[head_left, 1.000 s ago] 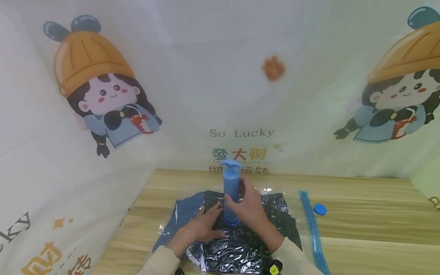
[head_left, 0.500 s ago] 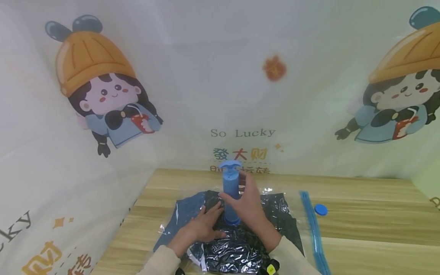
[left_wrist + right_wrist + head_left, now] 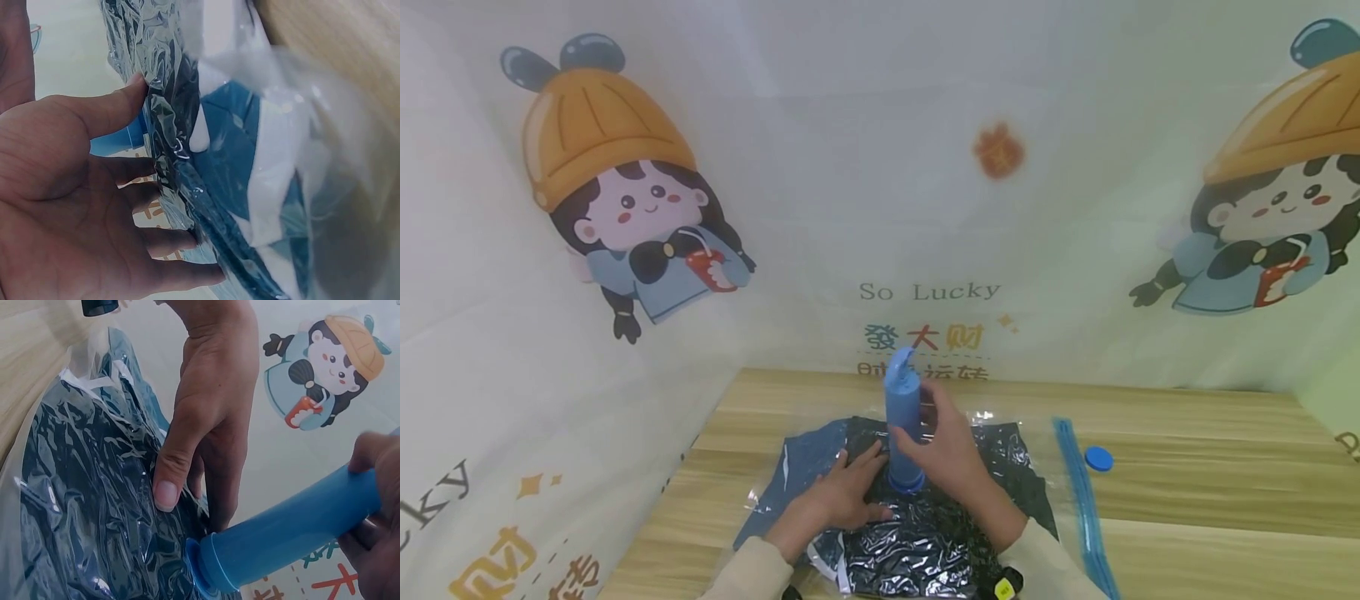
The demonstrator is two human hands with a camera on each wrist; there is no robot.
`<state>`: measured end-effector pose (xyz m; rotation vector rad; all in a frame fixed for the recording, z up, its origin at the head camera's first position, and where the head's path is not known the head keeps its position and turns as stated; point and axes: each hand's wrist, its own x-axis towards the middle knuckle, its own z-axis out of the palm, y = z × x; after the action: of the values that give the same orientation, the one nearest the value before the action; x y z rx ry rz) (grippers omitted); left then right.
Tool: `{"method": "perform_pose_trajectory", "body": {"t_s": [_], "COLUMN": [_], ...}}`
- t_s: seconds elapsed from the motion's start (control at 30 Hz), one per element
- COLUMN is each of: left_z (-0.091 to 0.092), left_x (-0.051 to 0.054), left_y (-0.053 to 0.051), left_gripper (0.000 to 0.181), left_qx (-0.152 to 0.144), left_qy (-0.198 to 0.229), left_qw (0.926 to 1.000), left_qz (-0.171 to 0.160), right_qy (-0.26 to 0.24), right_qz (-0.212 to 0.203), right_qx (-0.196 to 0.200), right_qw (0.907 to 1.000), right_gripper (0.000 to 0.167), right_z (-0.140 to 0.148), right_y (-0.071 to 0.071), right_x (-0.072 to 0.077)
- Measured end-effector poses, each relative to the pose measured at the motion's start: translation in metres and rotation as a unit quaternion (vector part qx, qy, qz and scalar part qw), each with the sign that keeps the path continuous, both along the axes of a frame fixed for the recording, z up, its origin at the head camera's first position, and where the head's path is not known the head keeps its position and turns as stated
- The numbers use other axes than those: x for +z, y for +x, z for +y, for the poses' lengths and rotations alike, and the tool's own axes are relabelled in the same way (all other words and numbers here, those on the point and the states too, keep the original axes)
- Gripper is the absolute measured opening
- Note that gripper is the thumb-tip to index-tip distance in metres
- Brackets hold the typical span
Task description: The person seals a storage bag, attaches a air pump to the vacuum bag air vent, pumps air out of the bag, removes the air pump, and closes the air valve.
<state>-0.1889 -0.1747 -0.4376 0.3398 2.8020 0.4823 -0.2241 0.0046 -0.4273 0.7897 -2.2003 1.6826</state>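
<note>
A blue hand pump (image 3: 904, 412) stands upright on the valve of a clear vacuum storage bag (image 3: 917, 562) with dark and blue fabric in it. My right hand (image 3: 953, 458) grips the pump's barrel, thumb in front and fingers behind; the right wrist view shows this grip on the barrel (image 3: 300, 525). The T-shaped handle (image 3: 900, 365) is close to the barrel top and seen nearly edge-on. Beside the pump's base my left hand (image 3: 846, 493) rests on the bag with its fingers spread. The left wrist view shows those fingers touching the wrinkled plastic (image 3: 172, 131).
To the right on the wooden table (image 3: 1210, 475) lies a round blue cap (image 3: 1098, 459). A blue zip strip (image 3: 1084, 508) runs along the bag's right edge. Behind the table hangs a printed cloth (image 3: 820, 167).
The pump has turned about its upright axis, so its handle went from broadside to nearly edge-on. My right thumb and fingers shifted round the barrel. My left hand stayed in place.
</note>
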Motion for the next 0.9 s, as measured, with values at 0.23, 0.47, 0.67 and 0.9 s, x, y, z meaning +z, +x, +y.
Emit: {"method": "perform_pose_trajectory", "body": {"t_s": [0.23,0.47,0.67,0.9], "left_z": [-0.001,-0.001,-0.001,-0.001], "left_x": [-0.001,-0.001,-0.002,-0.002], "left_y": [0.002,0.001,0.000,0.001], "left_gripper": [0.077,0.078,0.078,0.078], "left_qx": [-0.001,-0.003,-0.001,-0.002], "left_qy": [0.006,0.005,0.003,0.005], "left_qw": [1.0000,1.0000,1.0000,1.0000], "left_qz": [0.002,0.003,-0.003,-0.001], "right_qy": [0.029,0.034,0.047,0.033], "right_qz": [-0.013,0.007,0.013,-0.027], "right_qx": [0.007,-0.067,-0.071,0.013], "right_qw": [0.9995,0.9972,0.9963,0.9990], "right_gripper": [0.071,0.080,0.069,0.075], "right_z": [0.000,-0.010,-0.008,-0.001], "right_y": [0.003,0.000,-0.001,0.000], "right_x": [0.002,0.008,0.008,0.011]}}
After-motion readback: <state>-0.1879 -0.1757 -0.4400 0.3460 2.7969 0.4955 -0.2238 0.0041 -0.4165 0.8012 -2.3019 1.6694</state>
